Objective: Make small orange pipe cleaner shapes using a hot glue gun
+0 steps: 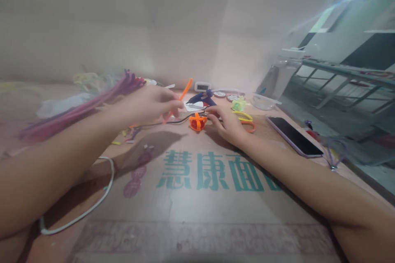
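Observation:
My left hand (154, 104) pinches a fuzzy orange pipe cleaner (186, 89) between thumb and fingertips; the strip slants up above the fingers and a blurred length shows below. My right hand (225, 123) has its fingertips closed at the right edge of a small orange and red cage-like ornament (198, 123) with crossed orange bands. Behind the two hands lies a blue glue gun (203, 98), its nozzle over a white pad (194, 107). A pair of scissors with yellow and orange handles (247, 122) lies partly behind my right hand.
Pink and purple pipe cleaners (92, 107) lie bundled at left, near a white cable (108, 185). A phone (294, 136) lies at right. A small digital timer (203, 86), a yellow-green bundle (238, 104) and a clear container (265, 101) stand along the white backing panel (185, 28).

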A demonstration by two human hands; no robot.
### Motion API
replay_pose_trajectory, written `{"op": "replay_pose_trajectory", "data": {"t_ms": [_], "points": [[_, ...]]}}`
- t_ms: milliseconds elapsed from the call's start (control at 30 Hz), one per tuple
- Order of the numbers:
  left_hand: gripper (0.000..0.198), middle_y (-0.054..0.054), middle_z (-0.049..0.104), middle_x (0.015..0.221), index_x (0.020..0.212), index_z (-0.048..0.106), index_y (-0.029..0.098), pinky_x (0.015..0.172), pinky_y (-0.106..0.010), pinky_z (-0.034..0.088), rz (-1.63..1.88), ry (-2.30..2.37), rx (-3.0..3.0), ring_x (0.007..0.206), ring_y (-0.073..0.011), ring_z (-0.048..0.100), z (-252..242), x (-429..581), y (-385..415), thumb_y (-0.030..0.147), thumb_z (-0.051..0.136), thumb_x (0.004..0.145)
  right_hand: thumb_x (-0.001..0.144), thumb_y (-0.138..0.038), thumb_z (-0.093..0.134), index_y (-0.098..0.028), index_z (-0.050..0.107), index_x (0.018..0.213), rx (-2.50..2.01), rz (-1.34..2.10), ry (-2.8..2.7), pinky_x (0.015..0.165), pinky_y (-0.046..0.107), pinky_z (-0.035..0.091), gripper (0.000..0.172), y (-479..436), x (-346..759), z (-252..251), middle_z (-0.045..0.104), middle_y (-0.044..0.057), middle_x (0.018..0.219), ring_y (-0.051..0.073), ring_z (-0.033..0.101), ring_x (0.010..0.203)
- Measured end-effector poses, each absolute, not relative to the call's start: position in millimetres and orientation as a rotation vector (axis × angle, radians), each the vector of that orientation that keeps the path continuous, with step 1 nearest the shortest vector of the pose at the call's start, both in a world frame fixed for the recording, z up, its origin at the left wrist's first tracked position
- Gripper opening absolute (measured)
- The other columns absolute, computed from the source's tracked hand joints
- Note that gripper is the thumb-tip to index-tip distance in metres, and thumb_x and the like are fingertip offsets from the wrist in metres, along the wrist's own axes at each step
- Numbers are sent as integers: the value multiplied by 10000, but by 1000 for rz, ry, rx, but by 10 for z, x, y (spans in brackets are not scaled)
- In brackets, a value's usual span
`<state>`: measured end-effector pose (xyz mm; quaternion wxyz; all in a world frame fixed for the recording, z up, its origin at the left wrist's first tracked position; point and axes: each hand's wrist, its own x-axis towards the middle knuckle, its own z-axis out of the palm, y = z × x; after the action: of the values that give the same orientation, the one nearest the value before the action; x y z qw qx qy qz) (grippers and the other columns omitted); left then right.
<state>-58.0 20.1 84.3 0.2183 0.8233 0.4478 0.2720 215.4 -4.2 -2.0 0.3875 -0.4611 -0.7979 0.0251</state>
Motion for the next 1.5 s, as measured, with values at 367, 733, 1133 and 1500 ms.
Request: {"op": "replay_pose_trajectory", "data": {"t_ms": [367,733,1133,1500], "points": [[374,-4,711,712,833,754,215,579,-254,432,564,912,2284,598,-148,613,475,-219,-85,492,525,936,921,-333,617,-234,707,867,-952,723,-1736,882,378,536,144,-478,1765,279,716,22,911,197,671,909],[334,-132,499,1536,1275,658,253,1125,-507,393,827,476,2941,1321,-307,538,24,-165,160,253,546,960,902,-385,625,-236,541,835,-960,921,-1269,718,286,556,185,-167,1921,96,620,-40,687,128,599,663],[184,-41,656,912,870,558,195,769,-327,525,1035,1015,2054,837,-193,649,-9,-195,194,367,624,880,875,-477,632,-231,557,864,-1012,864,-1448,509,251,340,258,-197,1862,-65,455,-77,617,98,407,520],[375,-90,684,1271,1216,623,190,915,-313,546,943,777,1727,1123,-234,666,76,-95,7,298,640,857,920,-291,595,-232,551,890,-1004,813,-1618,756,315,533,79,-364,1761,-1,709,-8,788,165,707,766]]}}
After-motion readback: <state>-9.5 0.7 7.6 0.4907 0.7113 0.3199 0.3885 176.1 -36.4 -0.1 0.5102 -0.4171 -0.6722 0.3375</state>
